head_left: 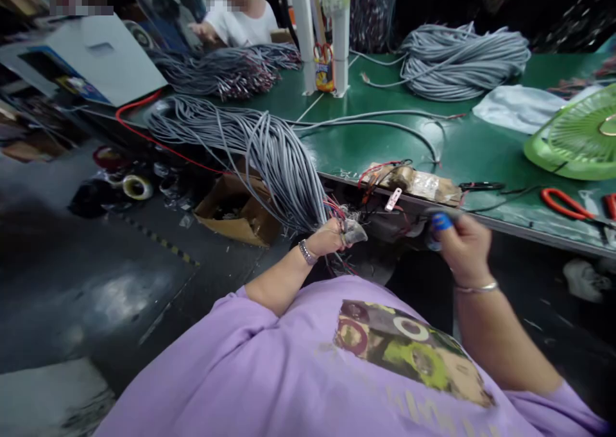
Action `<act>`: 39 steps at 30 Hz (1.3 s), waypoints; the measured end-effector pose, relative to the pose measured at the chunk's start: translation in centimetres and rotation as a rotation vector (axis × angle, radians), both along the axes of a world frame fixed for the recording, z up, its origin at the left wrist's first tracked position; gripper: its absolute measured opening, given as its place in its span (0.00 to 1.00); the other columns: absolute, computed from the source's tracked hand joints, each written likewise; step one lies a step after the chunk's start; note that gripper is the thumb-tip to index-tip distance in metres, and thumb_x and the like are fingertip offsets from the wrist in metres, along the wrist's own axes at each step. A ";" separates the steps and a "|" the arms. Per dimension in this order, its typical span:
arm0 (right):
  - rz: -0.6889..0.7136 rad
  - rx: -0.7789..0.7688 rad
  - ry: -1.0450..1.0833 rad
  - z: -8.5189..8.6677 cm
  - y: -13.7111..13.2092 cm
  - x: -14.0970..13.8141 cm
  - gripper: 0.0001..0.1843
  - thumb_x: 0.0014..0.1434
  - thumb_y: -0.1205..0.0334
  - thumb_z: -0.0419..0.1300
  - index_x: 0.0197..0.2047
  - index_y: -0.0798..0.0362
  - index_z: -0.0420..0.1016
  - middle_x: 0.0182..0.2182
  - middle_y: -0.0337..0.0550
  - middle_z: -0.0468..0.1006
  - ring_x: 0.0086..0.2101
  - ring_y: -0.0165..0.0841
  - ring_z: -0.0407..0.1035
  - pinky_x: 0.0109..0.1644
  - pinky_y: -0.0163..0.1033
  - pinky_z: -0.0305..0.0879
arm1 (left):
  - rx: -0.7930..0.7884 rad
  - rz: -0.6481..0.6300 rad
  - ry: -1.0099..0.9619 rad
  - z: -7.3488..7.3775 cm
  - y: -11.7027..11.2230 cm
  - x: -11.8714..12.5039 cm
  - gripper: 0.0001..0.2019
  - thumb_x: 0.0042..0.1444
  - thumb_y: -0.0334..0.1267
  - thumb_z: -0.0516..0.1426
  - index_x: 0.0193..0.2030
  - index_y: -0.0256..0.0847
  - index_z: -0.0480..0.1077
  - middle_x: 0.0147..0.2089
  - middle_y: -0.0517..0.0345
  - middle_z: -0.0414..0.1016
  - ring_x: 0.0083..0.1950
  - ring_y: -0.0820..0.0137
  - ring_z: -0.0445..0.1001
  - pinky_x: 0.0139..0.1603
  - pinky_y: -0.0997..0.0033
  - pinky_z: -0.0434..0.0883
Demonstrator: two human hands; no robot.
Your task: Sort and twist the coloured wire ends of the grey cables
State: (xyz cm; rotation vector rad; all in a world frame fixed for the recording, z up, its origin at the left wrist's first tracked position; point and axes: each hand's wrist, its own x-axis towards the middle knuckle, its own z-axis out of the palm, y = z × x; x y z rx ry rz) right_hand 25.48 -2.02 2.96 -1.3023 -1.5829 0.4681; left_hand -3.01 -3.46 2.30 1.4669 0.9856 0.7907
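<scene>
Gripping cables [283,161]: left hand [331,235]; cardboard box [243,231] below (contents [228,212] dark).

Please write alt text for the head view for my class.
A person's left hand grips the end of a grey cable bundle draped over a green workbench's edge. The right hand, with a blue-wrapped thumb, is curled nearby; anything held is unclear. A green fan sits at right.

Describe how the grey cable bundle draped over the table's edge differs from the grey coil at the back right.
The draped bundle hangs over the green table edge; the back coil lies on top. The draped bundle stretches in a long, bent sheaf; the back coil is wound in loops. The left hand grips the draped bundle's end; the back coil is untouched. Both are grey cable.
</scene>
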 end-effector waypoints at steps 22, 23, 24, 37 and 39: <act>0.162 -0.212 0.435 -0.5 -1.7 -5.6 0.14 0.51 0.51 0.67 0.30 0.54 0.75 0.26 0.38 0.74 0.27 0.29 0.66 0.34 0.36 0.65 | 0.233 0.180 -0.012 -1.1 0.1 -1.0 0.20 0.55 0.55 0.60 0.34 0.37 0.79 0.35 0.52 0.81 0.39 0.66 0.79 0.41 0.71 0.74; 0.152 -0.237 0.492 -0.7 -1.5 -5.6 0.15 0.50 0.51 0.68 0.30 0.54 0.75 0.26 0.38 0.74 0.27 0.28 0.66 0.34 0.36 0.65 | 0.217 0.306 -0.159 -1.2 0.0 -1.2 0.22 0.56 0.57 0.59 0.34 0.37 0.79 0.36 0.50 0.82 0.38 0.66 0.79 0.36 0.72 0.74; 0.143 -0.259 0.545 -0.8 -1.4 -5.7 0.15 0.49 0.50 0.69 0.30 0.54 0.74 0.25 0.37 0.74 0.27 0.28 0.65 0.34 0.36 0.65 | 0.197 0.408 -0.295 -1.2 -0.1 -1.4 0.25 0.56 0.60 0.57 0.33 0.36 0.78 0.35 0.49 0.81 0.34 0.68 0.79 0.31 0.74 0.73; 0.286 -0.406 0.664 -1.0 -2.2 -8.4 0.18 0.47 0.48 0.71 0.30 0.53 0.75 0.27 0.38 0.76 0.29 0.29 0.67 0.39 0.38 0.68 | 0.416 -0.001 0.287 -1.1 -1.0 2.1 0.12 0.60 0.45 0.58 0.39 0.38 0.76 0.34 0.54 0.79 0.36 0.69 0.76 0.41 0.71 0.73; 0.291 -0.429 0.668 -1.1 -2.3 -8.4 0.19 0.47 0.47 0.71 0.31 0.53 0.75 0.27 0.38 0.76 0.29 0.29 0.66 0.38 0.38 0.68 | 0.388 0.041 0.302 -1.5 -1.1 2.0 0.10 0.59 0.43 0.59 0.38 0.38 0.75 0.31 0.57 0.77 0.32 0.71 0.74 0.38 0.73 0.71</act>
